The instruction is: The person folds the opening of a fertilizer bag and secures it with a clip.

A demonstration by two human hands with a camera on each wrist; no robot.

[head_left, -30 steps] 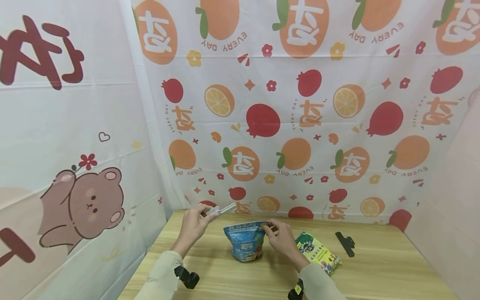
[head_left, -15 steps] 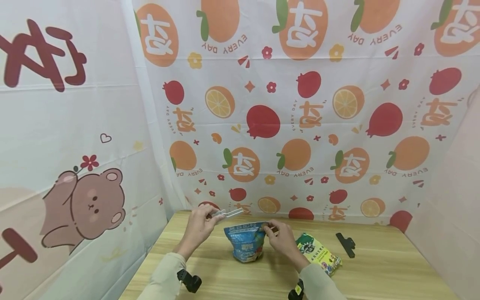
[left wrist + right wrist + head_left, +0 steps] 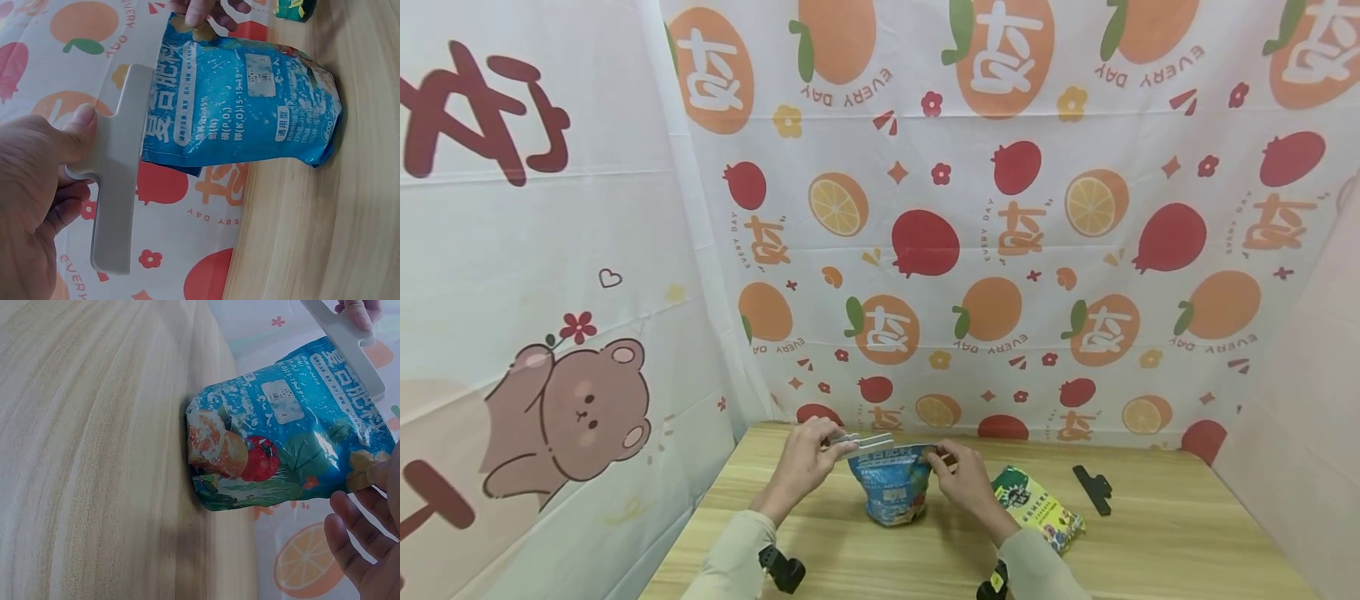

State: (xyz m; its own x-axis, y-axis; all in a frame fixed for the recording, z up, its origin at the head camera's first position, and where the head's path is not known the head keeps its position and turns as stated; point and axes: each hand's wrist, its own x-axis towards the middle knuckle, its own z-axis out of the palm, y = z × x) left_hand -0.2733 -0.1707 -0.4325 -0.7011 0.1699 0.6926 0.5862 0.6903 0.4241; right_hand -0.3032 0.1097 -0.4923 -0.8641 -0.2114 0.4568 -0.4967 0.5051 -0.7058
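A blue fertilizer bag (image 3: 891,487) stands upright on the wooden table, its top edge raised. My right hand (image 3: 961,475) pinches the bag's top right corner between thumb and fingers. In my left hand (image 3: 808,462) is a white bag clip (image 3: 122,181), pinched by its grip tabs. The clip's long bars lie along the bag's top edge, overlapping it in the head view; in the left wrist view they run right beside that edge. Printed vegetables (image 3: 250,456) and a white label show on the bag's front.
A green and yellow packet (image 3: 1041,508) lies right of my right hand. Beyond it rests a black bag clip (image 3: 1092,489). The table (image 3: 1180,533) ends at a printed cloth backdrop (image 3: 1000,250), with another cloth on the left.
My left hand has brought the white bag clip right and down, from the bag's upper left to its top edge. The right hand and the bag have stayed nearly still.
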